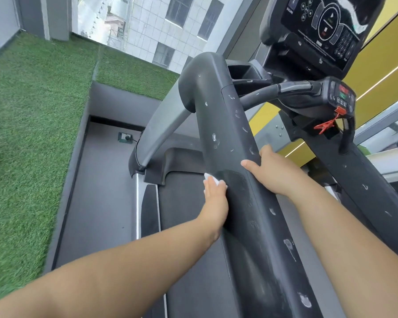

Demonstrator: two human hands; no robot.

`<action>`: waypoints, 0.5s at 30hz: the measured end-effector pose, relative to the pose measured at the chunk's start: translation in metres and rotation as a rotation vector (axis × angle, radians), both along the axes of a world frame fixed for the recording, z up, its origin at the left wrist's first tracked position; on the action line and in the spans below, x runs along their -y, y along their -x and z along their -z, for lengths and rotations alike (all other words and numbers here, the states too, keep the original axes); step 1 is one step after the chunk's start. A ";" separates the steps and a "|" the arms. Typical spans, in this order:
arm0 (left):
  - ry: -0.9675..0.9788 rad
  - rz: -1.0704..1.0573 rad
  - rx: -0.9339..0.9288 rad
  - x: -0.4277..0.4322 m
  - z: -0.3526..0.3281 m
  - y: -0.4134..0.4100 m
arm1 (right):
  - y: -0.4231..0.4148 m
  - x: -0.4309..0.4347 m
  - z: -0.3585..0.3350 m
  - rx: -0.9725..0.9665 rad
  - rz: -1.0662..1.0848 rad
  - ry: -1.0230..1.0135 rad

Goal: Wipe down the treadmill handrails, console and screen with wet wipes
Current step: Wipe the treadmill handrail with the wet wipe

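Observation:
A thick dark grey handrail [225, 125] runs diagonally through the middle of the head view, scuffed with pale marks. My left hand [215, 198] presses a white wet wipe [210, 177] flat against the rail's left side, fingers straight. My right hand [269, 171] grips the same rail from the right, thumb on top and fingers curled over the far edge. The console screen [326, 26] sits at the top right. Below it is a control pod [341, 95] with a red safety clip [326, 125]. A second handrail [359, 177] runs down the right side.
The treadmill belt [182, 214] lies below my left arm. Left of the machine are a grey floor strip with a wall socket [125, 137] and green artificial turf [32, 111]. A window showing a building is beyond. Yellow panels stand at the right.

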State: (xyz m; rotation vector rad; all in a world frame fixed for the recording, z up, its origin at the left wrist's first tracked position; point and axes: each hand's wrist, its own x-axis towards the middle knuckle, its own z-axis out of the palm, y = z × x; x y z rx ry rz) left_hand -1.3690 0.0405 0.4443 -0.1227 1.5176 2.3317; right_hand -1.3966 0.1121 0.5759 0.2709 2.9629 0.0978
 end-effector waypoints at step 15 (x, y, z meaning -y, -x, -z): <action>0.313 -0.009 -0.605 -0.003 0.006 -0.021 | -0.002 0.003 -0.003 0.026 0.067 0.055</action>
